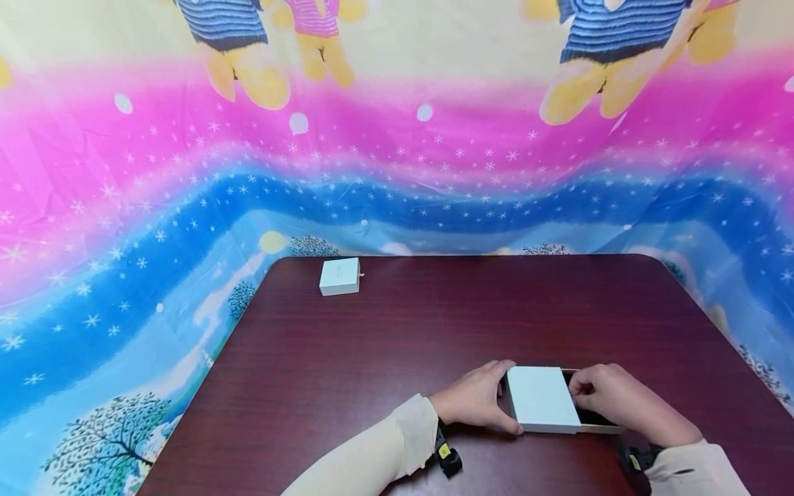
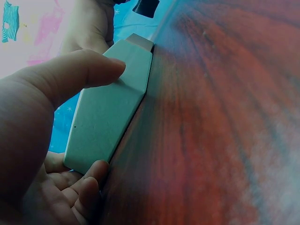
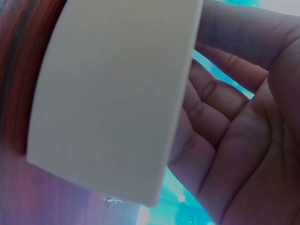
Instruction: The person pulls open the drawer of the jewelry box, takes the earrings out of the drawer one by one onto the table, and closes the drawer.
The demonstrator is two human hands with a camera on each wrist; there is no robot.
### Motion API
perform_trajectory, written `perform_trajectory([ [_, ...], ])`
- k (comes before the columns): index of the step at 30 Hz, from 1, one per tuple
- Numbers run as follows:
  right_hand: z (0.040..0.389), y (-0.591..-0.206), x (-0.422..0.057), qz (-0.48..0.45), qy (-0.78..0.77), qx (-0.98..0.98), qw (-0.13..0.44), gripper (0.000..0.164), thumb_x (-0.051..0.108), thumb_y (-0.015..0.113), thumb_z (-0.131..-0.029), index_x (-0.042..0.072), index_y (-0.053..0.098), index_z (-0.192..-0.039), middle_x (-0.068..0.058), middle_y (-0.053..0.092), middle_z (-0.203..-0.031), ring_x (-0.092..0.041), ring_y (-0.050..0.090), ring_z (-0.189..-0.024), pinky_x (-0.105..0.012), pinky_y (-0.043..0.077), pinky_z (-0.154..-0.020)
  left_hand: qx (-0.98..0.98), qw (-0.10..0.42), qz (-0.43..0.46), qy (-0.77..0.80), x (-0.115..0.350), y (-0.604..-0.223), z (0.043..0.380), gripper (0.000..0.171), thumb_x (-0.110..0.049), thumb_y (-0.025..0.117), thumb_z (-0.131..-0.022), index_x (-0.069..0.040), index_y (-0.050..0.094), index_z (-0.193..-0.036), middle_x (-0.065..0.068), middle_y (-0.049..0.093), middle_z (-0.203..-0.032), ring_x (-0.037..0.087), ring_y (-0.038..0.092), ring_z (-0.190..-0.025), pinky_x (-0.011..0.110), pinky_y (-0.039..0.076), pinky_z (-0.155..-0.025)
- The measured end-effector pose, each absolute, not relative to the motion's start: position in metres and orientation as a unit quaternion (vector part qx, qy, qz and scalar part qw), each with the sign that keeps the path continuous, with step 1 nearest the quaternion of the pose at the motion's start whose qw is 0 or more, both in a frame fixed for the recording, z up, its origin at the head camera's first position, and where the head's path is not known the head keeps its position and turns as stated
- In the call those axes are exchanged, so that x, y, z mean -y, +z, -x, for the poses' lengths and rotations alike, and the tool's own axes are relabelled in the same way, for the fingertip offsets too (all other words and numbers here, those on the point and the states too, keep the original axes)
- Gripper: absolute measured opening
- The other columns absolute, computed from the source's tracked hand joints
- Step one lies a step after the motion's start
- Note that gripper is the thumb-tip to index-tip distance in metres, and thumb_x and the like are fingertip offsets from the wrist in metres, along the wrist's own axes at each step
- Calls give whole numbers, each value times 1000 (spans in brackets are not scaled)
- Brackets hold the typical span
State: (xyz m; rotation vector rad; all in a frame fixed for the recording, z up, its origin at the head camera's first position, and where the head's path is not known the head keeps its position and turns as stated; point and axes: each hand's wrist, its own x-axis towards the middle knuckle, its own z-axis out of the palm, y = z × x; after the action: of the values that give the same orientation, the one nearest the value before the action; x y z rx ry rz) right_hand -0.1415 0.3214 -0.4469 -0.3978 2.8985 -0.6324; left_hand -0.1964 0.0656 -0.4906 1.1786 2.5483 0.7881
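White sliding box (image 1: 544, 396): it rested on the dark red table (image 1: 434, 331), right of the middle and near our side, between our two hands. Its tray (image 1: 603, 429) jutted part way out of the right end of the sleeve (image 2: 101, 117).

Left hand (image 1: 476, 401): we gripped the sleeve's left end with it, the thumb at the near corner and the fingers curled about the far one.

Right hand (image 1: 625, 403): its fingers bent into the dark inside of the tray; the tips were hidden, so we could not tell whether they pinched anything.

Weight and stiffness: we judged the box light and fairly stiff, probably of card, with thin tray walls that a hard pull could bend.

Smooth white faces: these looked a little slippery to us, and their edges seemed easy to dent.

Best hold: we favoured the sleeve's near and far sides, held gently, since squeezing the broad top might bind the tray; for the tray, its end wall looked the surest place.

Small white box (image 1: 340, 277): it sat at the table's far left, well apart from our hands.
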Motion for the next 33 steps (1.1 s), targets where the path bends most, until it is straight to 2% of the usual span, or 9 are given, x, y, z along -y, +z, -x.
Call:
perform_trajectory([
  [10,140,-447,-322,148,-210,-965,58,26,5,72,-82,26,62,-71,14,50,-65,-2,41,-59,-26,36,-55,-867,109,-403,274,-67,-494,196,97,-50,86,-65,-19,38,-143,-15,48,-109,-3,48,-86,11,39,-71],
  [23,142,-446,-317,126,-205,-968,70,26,6,71,-83,27,61,-71,14,50,-64,-3,40,-57,-27,35,-56,-865,113,-404,274,-64,-492,197,100,-49,86,-65,-17,37,-146,-13,49,-113,-2,49,-86,12,40,-71],
  [33,143,-446,-317,113,-204,-970,70,24,5,70,-85,23,62,-72,11,47,-62,-5,40,-56,-28,36,-56,-867,113,-405,268,-64,-492,198,98,-51,86,-66,-20,37,-145,-14,49,-112,-3,49,-86,13,40,-72],
])
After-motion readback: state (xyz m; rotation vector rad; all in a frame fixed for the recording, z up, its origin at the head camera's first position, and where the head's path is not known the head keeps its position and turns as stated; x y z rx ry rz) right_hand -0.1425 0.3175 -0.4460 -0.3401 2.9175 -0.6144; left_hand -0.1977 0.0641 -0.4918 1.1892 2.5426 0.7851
